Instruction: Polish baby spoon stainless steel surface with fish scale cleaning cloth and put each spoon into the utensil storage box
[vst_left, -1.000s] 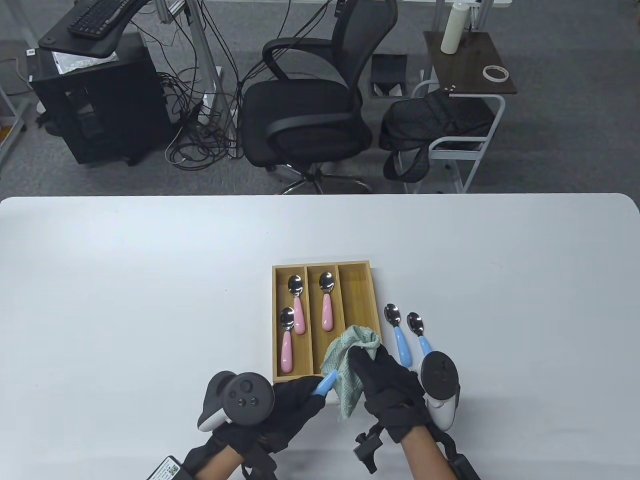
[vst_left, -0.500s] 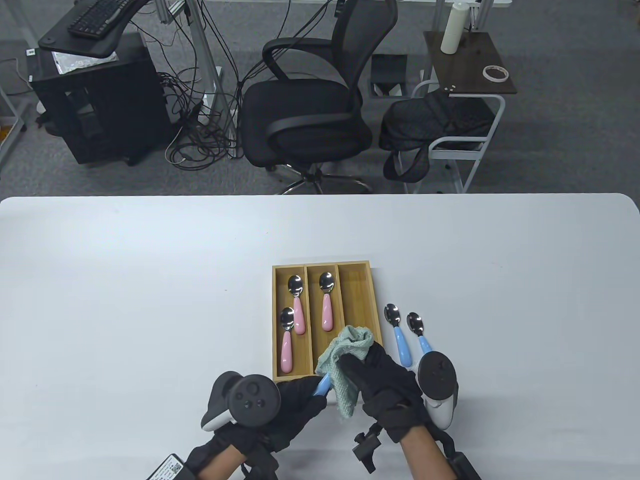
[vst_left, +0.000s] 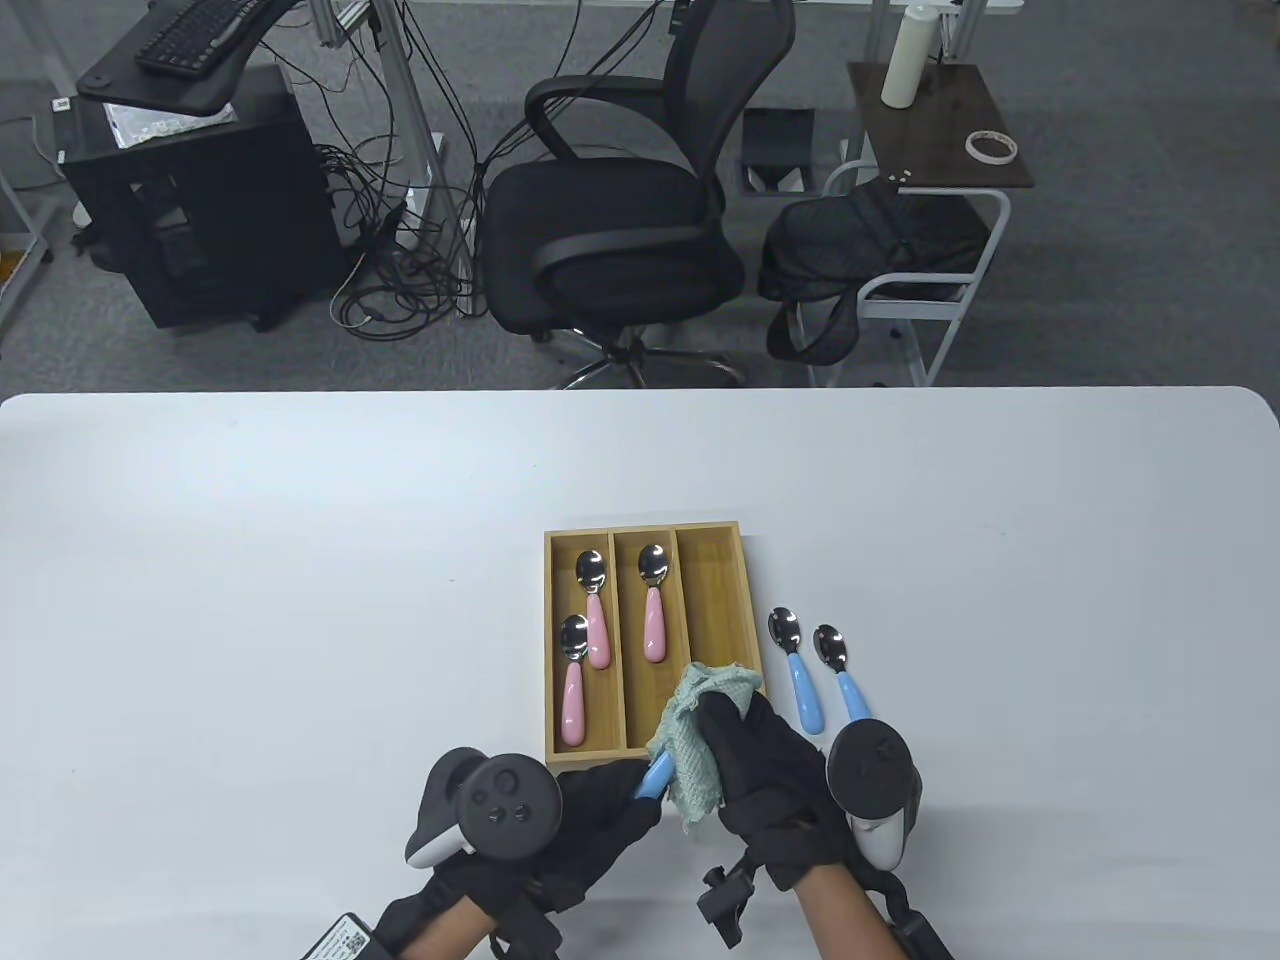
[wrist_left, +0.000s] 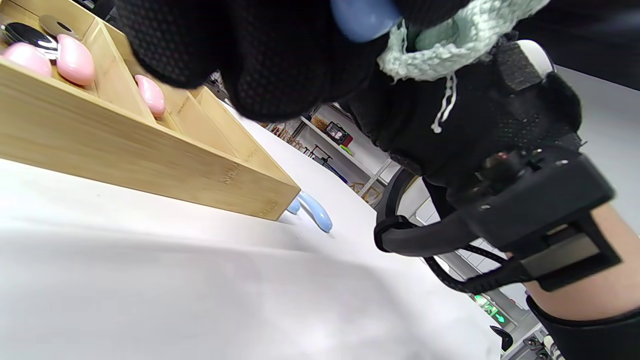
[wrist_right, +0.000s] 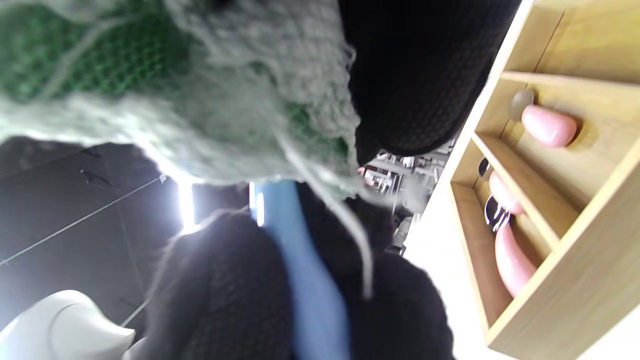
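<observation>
Polishing step in hand: left hand (vst_left: 590, 815) grips the blue spoon (vst_left: 655, 775) by its handle just before the box (vst_left: 712, 560), right hand (vst_left: 765, 765) clenches the cloth (vst_left: 700, 735) over its bowl (hidden); next, probably, set it in the box.

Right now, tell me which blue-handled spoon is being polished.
The blue spoon whose handle the left hand grips, its bowl wrapped in the green cloth held by the right hand. The other two blue spoons lie untouched right of the box.

Glossy steel spoon bowls (vst_left: 651, 564), seemingly knitted cloth (vst_left: 700, 750)
</observation>
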